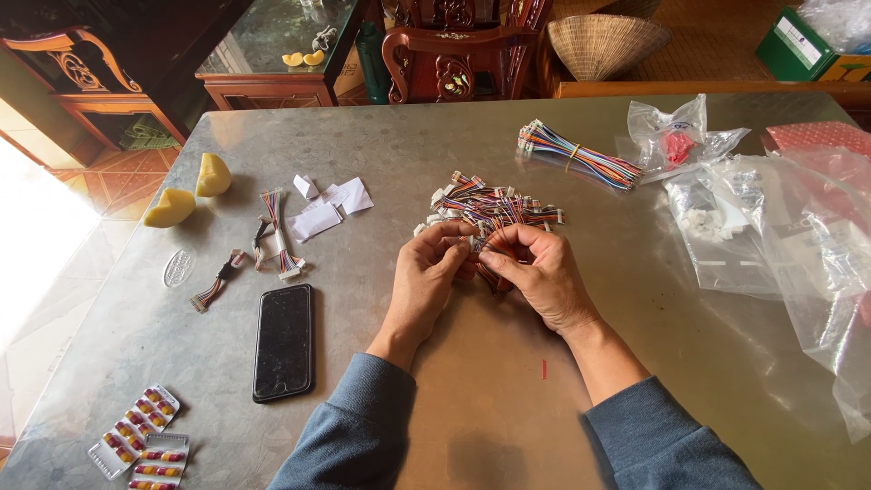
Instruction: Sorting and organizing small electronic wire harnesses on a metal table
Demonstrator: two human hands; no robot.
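Nearest to me on the desk [472, 399], by my left sleeve, lie blister packs of red-and-yellow capsules [136, 443], and just beyond them a black phone [284, 341] face up. A tiny red scrap [544, 368] lies beside my right forearm.

My left hand [425, 277] and right hand [537, 272] meet in the middle of the desk. Both are pinched shut on one short multicoloured wire harness [479, 243], fingertips almost touching each other, at the near edge of the loose pile of harnesses [494, 207] with white connectors. What exactly my fingers do to the connector is too small to tell.

Left of my hands, three or so short harnesses [272, 238] lie apart from the pile, near folded white paper scraps [328, 207] and two yellow wedges [189, 192]. I judge those few to be the finished ones, so the work looks early: the pile is much the larger share.

Farther off, a rubber-banded bundle of longer wires [576, 154] appears untouched. To its right sit clear plastic bags [726, 209], one holding red parts, others white ones. Past the desk edge stand a carved wooden chair [454, 54] and a woven basket [606, 41].
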